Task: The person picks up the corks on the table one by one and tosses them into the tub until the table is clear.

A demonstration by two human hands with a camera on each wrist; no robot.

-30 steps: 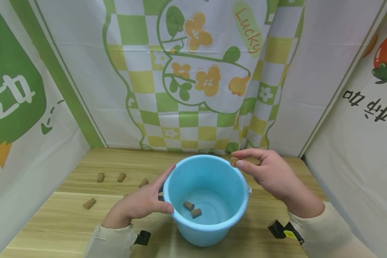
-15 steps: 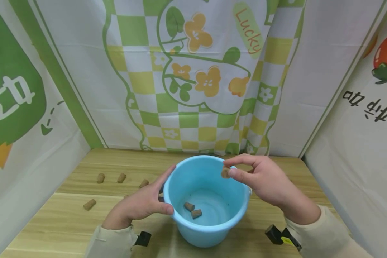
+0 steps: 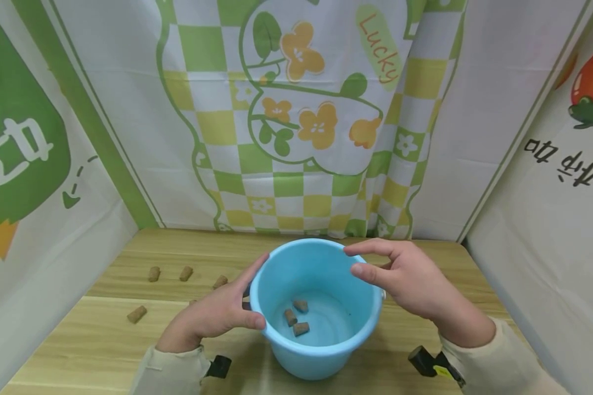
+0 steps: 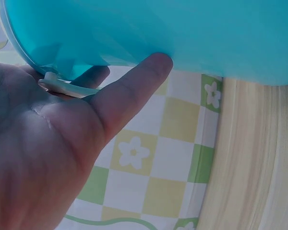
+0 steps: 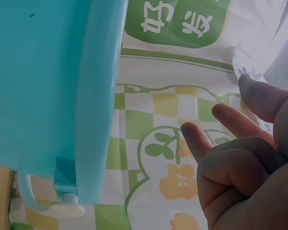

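A light blue bucket stands on the wooden table, and three brown corks lie on its bottom. My left hand rests against the bucket's left side with thumb and forefinger spread along the rim. In the left wrist view its thumb lies straight against the blue wall. Over the bucket's right rim hovers my right hand, holding nothing, its thumb and forefinger apart. The right wrist view shows this hand beside the bucket's rim, with some fingers curled back.
Several loose corks lie on the wooden table to the left, one mostly hidden behind my left hand. A checked cloth hangs behind the table. The bucket's pale handle hangs at its side.
My right hand moved a pinched cork leftward over the bucket and let go of it. The bucket now holds three corks instead of two. The left hand stayed in place.
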